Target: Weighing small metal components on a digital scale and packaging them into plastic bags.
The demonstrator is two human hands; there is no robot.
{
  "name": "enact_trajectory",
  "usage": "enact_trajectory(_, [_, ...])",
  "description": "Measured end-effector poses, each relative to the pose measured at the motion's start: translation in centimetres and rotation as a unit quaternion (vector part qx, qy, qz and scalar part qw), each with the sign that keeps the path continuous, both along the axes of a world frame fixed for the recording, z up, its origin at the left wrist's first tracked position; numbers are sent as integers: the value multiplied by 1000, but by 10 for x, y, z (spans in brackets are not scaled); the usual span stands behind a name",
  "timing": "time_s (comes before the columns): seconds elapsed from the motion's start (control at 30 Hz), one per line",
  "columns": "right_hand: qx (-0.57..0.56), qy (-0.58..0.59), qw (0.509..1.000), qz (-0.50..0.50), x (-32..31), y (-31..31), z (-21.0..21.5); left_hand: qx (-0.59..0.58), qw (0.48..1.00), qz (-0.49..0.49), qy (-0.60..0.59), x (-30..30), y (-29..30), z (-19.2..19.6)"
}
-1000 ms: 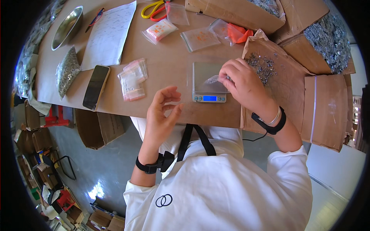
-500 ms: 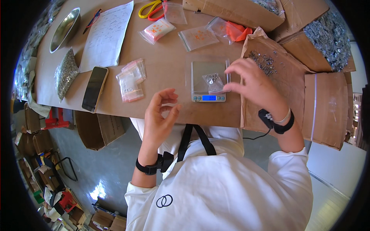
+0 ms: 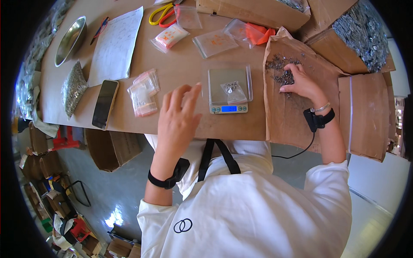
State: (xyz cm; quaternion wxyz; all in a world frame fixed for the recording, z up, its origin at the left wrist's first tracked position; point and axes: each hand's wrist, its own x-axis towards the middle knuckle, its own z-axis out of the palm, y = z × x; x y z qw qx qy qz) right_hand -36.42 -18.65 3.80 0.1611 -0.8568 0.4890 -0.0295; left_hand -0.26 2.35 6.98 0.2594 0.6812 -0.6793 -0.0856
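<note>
On a small digital scale (image 3: 217,81) with a lit blue display rests a clear zip bag (image 3: 235,95) with small metal parts in its upper part. My left hand (image 3: 177,116) hovers over the table's near edge, left of the scale, its fingers apart and holding nothing. To the right of the scale, my right hand (image 3: 303,81) reaches into a loose pile of small metal parts (image 3: 279,64) on a cardboard sheet (image 3: 318,112). Its thumb and fingers are apart, curved around some of the parts. The parts are too small to name exactly.
Flat zip bags (image 3: 144,94) lie stacked left of the scale, beside a phone (image 3: 105,104), a filled bag (image 3: 75,90), a paper sheet (image 3: 116,45) and a metal bowl (image 3: 71,41). Yellow-and-red scissors (image 3: 161,15) lie behind. An open carton (image 3: 327,47) of metal parts stands far right.
My right hand has moved from beside the bag on the scale rightward to the metal pile. My left hand has turned back-up and risen slightly. The view has shifted a little.
</note>
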Motion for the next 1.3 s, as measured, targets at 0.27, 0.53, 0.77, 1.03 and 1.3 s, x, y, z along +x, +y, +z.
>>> enact_trajectory(0.27, [58,-35,997,-27,8,-4,-6,28,987,-161,-3,-26,-30,-11])
enact_trajectory(0.53, [2,-49,999,-6,15,5,11,23,986,-165,5,-32,-33,-15])
enact_trajectory(0.77, [-49,-24,998,12,18,10,16,-20,982,-188,-12,-37,-42,-21])
enact_trajectory(1.03, [-38,-79,996,15,42,36,55,-169,972,-160,-22,-45,-54,-44])
enact_trajectory(1.3, [33,-203,977,60,83,79,78,-196,975,-83,59,-44,-48,-37])
